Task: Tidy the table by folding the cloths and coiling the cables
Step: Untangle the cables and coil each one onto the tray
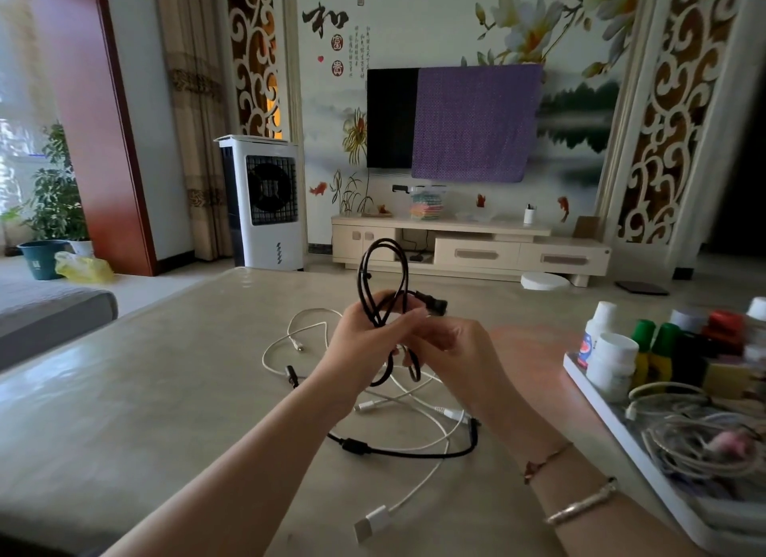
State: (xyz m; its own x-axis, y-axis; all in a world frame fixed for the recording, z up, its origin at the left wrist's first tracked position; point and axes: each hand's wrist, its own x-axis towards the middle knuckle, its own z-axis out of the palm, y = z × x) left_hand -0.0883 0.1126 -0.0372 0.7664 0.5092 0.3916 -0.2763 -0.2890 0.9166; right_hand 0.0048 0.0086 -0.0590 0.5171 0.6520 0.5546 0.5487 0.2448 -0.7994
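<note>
Above the middle of the table, my left hand grips a black cable gathered into loops that stand up over my fingers. Its plug sticks out to the right. My right hand is close beside it, its fingers curled round the same cable's lower strands. The rest of the black cable trails down and curves across the tabletop. Several white cables lie tangled under and around my hands, one ending in a white plug near the front edge. No cloth lies on the table.
A white tray at the right edge holds bottles and a pile of coiled pale cables. Beyond the table stand a TV cabinet, a TV half covered by a purple cloth, and a white air cooler.
</note>
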